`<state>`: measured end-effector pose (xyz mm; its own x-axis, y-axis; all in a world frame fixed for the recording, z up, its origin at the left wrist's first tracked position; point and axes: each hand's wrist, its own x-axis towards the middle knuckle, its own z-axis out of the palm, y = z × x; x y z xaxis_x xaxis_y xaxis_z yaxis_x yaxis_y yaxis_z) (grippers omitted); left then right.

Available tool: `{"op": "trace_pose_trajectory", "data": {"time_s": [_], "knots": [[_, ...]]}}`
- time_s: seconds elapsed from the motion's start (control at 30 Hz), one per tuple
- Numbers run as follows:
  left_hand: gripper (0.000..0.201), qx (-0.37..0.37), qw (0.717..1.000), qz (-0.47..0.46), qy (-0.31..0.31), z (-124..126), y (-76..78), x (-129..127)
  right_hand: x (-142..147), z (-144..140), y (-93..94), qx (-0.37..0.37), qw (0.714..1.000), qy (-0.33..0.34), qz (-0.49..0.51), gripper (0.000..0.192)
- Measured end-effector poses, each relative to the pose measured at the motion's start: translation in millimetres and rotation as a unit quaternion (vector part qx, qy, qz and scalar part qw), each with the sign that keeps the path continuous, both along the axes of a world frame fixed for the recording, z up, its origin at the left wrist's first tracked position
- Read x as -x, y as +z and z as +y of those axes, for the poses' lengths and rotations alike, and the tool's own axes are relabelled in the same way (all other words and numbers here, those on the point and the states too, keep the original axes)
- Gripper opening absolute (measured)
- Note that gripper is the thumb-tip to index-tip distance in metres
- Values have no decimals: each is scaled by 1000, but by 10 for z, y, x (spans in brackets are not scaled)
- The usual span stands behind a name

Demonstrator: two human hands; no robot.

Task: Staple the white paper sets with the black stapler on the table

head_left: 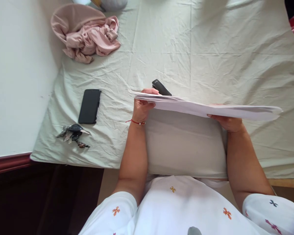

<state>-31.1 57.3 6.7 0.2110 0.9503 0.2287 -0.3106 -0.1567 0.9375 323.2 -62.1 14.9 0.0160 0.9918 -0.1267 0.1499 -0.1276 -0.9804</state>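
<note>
A stack of white paper sheets (186,106) is held up nearly edge-on to me, its leaves slightly apart at the left end. My left hand (144,104) grips that left end, thumb on the near face and fingers behind. Towards the right part of the stack, my right hand (226,122) holds it with the thumb in front; its other fingers are mostly hidden by the paper. Just beyond my left fingers shows a black stapler (161,87), its lower part covered by the sheets. Beneath the papers lies a grey-beige cushion (186,143) between my forearms.
A black phone (89,106) and a bunch of keys (74,133) lie to the left on the pale green sheet (166,39). Farther back is a crumpled pink cloth (88,36). The white wall (14,78) borders the left side.
</note>
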Motion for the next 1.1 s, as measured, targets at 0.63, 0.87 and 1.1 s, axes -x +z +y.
{"op": "trace_pose_trajectory", "data": {"time_s": [0.63, 0.87, 1.1], "knots": [[43, 99, 991, 77, -46, -46, -2, -75, 223, 43, 23, -65, 989, -121, 57, 51], [48, 131, 981, 133, -44, -60, 13, -99, 219, 24, 24, -9, 992, -102, 76, 55], [47, 196, 976, 75, -58, -116, 172, -34, 33, 58, 155, -19, 985, -164, 58, 67]]}}
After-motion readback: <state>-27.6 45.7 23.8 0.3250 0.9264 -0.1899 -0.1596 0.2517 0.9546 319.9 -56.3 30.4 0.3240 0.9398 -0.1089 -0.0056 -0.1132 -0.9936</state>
